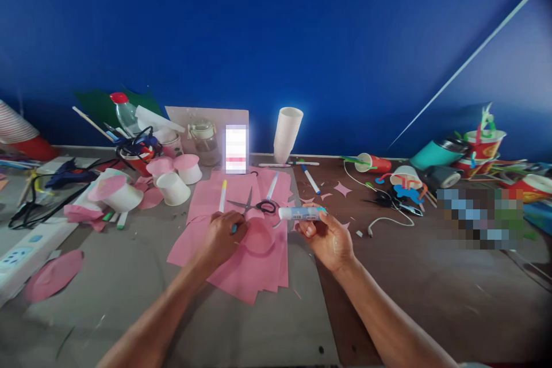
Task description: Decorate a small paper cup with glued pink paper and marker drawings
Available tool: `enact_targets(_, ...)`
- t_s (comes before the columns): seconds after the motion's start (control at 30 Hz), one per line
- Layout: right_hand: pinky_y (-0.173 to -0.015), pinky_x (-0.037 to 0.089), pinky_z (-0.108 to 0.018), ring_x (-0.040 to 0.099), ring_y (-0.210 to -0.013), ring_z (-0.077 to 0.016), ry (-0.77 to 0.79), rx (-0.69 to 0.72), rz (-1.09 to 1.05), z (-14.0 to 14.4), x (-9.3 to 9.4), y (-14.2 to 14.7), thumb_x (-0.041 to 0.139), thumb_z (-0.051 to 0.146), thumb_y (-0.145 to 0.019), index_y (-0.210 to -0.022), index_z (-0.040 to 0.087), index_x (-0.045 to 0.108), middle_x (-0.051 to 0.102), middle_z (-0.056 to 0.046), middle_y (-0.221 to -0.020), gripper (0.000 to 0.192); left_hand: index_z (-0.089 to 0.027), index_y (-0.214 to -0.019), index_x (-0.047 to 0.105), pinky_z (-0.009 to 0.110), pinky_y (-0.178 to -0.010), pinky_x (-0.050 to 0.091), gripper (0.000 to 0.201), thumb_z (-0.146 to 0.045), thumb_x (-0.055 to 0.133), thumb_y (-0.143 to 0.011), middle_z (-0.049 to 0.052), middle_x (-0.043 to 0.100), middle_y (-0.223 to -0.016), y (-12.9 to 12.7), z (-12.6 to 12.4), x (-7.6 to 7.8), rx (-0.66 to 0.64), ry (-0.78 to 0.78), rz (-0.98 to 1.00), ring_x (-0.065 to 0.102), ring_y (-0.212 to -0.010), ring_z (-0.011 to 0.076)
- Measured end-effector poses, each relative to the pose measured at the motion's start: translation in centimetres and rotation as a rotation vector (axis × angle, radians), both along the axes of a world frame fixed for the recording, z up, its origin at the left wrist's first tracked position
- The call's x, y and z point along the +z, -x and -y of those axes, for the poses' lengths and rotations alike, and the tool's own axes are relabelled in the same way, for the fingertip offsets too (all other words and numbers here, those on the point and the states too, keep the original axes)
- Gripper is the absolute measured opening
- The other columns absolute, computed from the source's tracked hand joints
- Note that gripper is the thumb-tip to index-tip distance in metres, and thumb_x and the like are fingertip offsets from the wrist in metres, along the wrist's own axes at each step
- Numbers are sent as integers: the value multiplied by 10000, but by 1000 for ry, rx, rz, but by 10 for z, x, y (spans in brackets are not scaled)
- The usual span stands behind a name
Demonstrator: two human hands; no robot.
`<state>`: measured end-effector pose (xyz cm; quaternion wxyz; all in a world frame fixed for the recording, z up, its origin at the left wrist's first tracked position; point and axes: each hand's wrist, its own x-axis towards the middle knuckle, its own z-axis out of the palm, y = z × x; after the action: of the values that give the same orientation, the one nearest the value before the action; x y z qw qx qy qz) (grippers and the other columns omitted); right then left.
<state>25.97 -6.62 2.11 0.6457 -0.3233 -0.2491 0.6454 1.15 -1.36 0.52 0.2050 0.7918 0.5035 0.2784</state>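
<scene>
My right hand (330,237) holds a glue stick (297,214) sideways between thumb and fingers, its white end pointing left. My left hand (224,238) is closed over the pink paper sheets (267,273), and a small blue piece (234,229) shows at its fingers; the rest of its grip is hidden. Just right of that hand lies a round pink paper piece (260,236). Black-handled scissors (265,207) rest with blades apart behind the hands. A yellow-capped marker (223,195) is beyond my left knuckles.
White paper cups with pink tops (123,192) stand at left, near a power strip (26,256). Behind are a glass jar (204,141), a lit phone screen (236,149) and a tall cup stack (287,133). Cables, a teal bottle (437,152) and decorated cups (407,178) are at right.
</scene>
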Motion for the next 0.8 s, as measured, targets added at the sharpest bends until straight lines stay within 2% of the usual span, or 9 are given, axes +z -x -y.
enact_targets(0.3,-632,465,-311,411,-502,-133,-25,29,-21,-2,-2,0,794,418,-720,-815,213,696,494,57,-471,246,-216,-621,541,317,-688,384,342,-410,490,-898,-4,612,-608,2,-4,0,3,46,31,522,-589,161)
enact_targets(0.63,-611,472,-301,408,-488,-127,-35,27,-7,-2,0,0,774,419,-727,-809,216,698,471,62,-474,232,-206,-625,549,275,-585,378,321,-424,514,-858,-2,594,-604,3,-5,16,15,108,137,532,-583,156)
enact_targets(0.8,-625,474,-288,425,-497,-121,-13,32,-41,-2,-2,0,791,413,-717,-832,204,717,502,59,-477,250,-200,-694,593,279,-608,430,318,-442,509,-883,14,626,-653,6,-6,23,56,129,245,569,-628,173)
